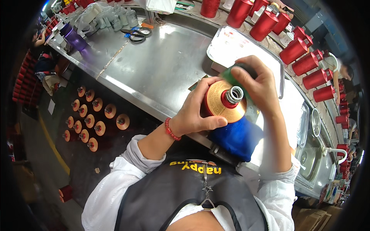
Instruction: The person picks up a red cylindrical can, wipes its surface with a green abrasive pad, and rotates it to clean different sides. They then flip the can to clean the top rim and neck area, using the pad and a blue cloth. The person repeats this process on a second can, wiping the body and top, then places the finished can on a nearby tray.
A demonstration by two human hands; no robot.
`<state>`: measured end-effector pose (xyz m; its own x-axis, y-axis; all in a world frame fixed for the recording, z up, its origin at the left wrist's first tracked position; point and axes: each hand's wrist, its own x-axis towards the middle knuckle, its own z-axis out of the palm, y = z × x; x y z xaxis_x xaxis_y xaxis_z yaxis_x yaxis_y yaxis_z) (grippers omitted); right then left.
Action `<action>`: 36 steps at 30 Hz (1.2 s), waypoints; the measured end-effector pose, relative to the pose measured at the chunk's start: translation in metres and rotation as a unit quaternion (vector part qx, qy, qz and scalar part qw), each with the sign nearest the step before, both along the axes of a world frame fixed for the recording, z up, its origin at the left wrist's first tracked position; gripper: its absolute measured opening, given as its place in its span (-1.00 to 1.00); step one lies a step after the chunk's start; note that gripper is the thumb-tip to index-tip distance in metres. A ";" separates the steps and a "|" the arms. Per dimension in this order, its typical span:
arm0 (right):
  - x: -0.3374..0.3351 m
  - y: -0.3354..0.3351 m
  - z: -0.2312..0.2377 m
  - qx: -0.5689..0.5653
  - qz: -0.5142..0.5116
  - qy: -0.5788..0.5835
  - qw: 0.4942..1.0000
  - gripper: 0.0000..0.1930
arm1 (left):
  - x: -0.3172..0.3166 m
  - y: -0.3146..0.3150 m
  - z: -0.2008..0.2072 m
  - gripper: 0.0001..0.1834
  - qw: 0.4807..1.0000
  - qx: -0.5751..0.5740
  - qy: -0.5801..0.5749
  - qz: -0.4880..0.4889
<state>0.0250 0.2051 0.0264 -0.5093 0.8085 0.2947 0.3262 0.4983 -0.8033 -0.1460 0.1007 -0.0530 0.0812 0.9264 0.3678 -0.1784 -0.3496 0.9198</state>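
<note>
My left hand (pixel 194 113) is wrapped round a red bottle (pixel 218 103) with a patterned gold shoulder and a bare threaded neck, tilted so its mouth faces up toward me. Against the neck side of the bottle, my right hand (pixel 259 82) grips a green scouring pad (pixel 229 78), slightly smeared by motion. The pad is at the far edge of the gold shoulder; whether it touches cannot be made out. Below the bottle lies a blue cloth (pixel 235 140) at the near edge of the steel table (pixel 154 65).
A white-filled metal tray (pixel 246 50) sits beyond my hands. Red bottles (pixel 264 26) line a curving conveyor along the far right. Scissors (pixel 139 35), a purple bottle (pixel 73 37) and clear glass pieces (pixel 115 20) lie far left. Several gold-shouldered bottles (pixel 89 121) stand lower left; a sink (pixel 309 159) is right.
</note>
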 end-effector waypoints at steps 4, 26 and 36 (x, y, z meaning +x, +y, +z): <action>0.001 -0.001 0.006 -0.022 0.023 0.015 0.999 -0.74 | -0.001 -0.001 -0.001 0.03 0.999 -0.023 -0.030 -0.026; -0.002 0.012 0.006 -0.028 0.041 -0.022 0.999 -0.76 | -0.002 -0.005 -0.001 -0.02 0.998 -0.024 -0.039 -0.034; -0.013 0.005 0.016 0.023 0.102 -0.017 0.994 -0.76 | -0.016 0.015 -0.003 -0.04 0.984 -0.057 -0.094 -0.138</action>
